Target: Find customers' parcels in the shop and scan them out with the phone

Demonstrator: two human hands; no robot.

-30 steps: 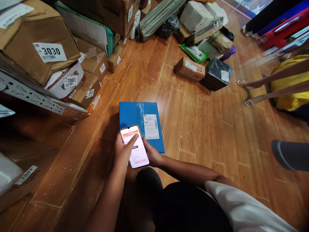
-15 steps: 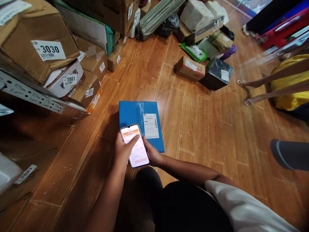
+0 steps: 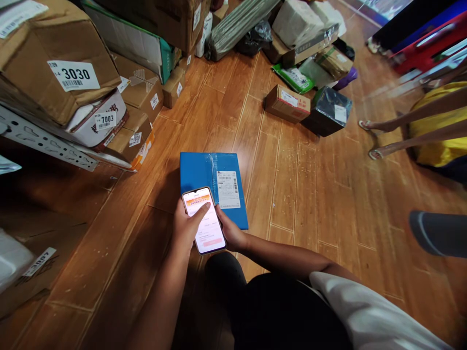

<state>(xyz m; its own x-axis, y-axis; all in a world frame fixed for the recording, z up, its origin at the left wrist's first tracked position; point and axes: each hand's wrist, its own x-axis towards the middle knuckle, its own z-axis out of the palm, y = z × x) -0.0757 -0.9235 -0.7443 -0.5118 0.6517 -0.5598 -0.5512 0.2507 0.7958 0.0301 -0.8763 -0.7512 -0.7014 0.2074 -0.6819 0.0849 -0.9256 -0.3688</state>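
Far left, by the shelf: stacked cardboard boxes (image 3: 54,73), matte brown, dented, with white number stickers. A perforated metal rail (image 3: 44,141) runs below them.

Centre: left hand (image 3: 184,231) wraps around the phone (image 3: 204,221), thumb pressed on the lit screen. The phone is a thin, slick glass slab.

Right hand (image 3: 229,233) clamps the near edge of the blue box (image 3: 199,172), thumb on top beside the white shipping label (image 3: 228,189). The box is flat and rectangular, smooth card with a glossy tape strip. It lies just beyond the phone, over the wood-plank floor (image 3: 310,194); cannot tell whether it rests there or hangs from the grip.

Risks, as judged:
- The phone is held one-handed with the thumb busy, so it could slip.
- The box is pinched at one edge and could tip away.

Right: a person's bare legs (image 3: 401,131) stand near and could bump it.
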